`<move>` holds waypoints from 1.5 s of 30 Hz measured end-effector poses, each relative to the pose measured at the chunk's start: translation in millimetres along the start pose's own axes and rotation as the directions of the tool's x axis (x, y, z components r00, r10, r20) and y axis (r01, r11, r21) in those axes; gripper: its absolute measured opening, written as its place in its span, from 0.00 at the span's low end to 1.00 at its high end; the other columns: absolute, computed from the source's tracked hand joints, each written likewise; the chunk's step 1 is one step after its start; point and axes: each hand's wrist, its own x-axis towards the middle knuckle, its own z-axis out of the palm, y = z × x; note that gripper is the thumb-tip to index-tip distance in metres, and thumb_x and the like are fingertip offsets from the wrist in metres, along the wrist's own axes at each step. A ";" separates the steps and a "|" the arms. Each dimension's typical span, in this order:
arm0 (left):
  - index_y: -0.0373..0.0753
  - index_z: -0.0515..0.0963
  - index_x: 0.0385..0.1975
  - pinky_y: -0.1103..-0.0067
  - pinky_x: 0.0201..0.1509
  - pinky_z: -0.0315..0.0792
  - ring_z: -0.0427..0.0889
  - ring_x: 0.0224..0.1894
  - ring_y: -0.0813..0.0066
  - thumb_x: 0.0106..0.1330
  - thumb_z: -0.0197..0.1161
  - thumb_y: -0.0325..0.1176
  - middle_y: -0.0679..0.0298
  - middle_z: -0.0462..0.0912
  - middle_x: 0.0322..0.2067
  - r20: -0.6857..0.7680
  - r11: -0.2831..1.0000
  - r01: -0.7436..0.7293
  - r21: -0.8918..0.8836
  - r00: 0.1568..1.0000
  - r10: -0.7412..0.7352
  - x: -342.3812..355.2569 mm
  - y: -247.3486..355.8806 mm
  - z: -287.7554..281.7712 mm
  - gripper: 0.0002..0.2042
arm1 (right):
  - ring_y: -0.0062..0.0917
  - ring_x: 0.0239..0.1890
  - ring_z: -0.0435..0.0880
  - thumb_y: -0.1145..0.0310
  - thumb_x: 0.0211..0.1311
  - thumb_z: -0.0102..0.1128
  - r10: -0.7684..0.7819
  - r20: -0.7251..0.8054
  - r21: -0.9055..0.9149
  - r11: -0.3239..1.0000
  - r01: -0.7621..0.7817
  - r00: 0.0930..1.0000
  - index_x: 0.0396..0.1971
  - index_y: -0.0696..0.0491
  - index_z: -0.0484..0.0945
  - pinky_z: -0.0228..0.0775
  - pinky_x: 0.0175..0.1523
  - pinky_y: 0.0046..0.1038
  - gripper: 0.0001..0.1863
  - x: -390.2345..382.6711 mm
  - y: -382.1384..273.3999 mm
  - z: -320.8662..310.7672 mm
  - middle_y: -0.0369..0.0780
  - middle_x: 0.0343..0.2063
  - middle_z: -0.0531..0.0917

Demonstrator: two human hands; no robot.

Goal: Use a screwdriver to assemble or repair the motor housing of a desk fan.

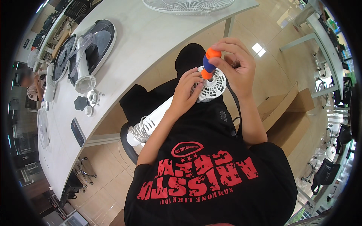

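Note:
A white fan body lies across my lap, its round slotted motor housing (218, 88) facing up and its long white column (161, 112) running down to the left. My right hand (241, 66) is closed around the orange end of an orange-and-blue screwdriver (207, 63). The screwdriver stands nearly upright over the middle of the housing; its tip is hard to make out. My left hand (184, 93) grips the near left side of the housing, fingertips close beside the screwdriver's lower end. A coiled white cord (140, 130) hangs at the column's lower end.
On the white table (151, 34) lie a fan grille (188, 5), a dark fan base (102, 39), a white tube (82, 64), a dark knob (80, 103), small screws and a phone (77, 132). An open cardboard box (288, 113) stands on the floor at right. A person (36, 84) sits far left.

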 end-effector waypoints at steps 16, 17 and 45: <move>0.36 0.81 0.43 0.63 0.69 0.68 0.74 0.67 0.50 0.71 0.63 0.25 0.57 0.84 0.54 0.011 0.999 0.044 -0.029 0.999 -0.043 2.5 1.5 -1.2 0.05 | 0.07 0.20 0.66 0.77 0.51 0.80 -0.070 0.025 -0.027 0.997 0.071 0.997 0.40 0.55 0.89 0.53 0.23 0.15 0.15 -2.4 -2.6 3.6 0.37 0.49 0.86; 0.36 0.81 0.43 0.63 0.69 0.68 0.74 0.68 0.50 0.70 0.63 0.25 0.57 0.84 0.54 0.007 0.999 0.044 -0.029 0.999 -0.043 2.7 1.3 -0.9 0.05 | 0.07 0.20 0.66 0.77 0.51 0.80 -0.070 0.026 -0.027 0.997 0.071 0.997 0.40 0.55 0.89 0.53 0.23 0.15 0.15 -2.8 -1.3 3.3 0.37 0.49 0.86; 0.36 0.83 0.43 0.62 0.70 0.66 0.71 0.68 0.52 0.67 0.68 0.27 0.60 0.84 0.55 0.068 0.988 0.108 -0.113 0.993 -0.101 8.0 -3.1 -4.8 0.08 | 0.08 0.22 0.72 0.77 0.58 0.73 -0.015 0.014 -0.062 0.998 0.015 1.000 0.45 0.53 0.91 0.57 0.23 0.14 0.14 -0.1 -8.9 0.3 0.37 0.44 0.88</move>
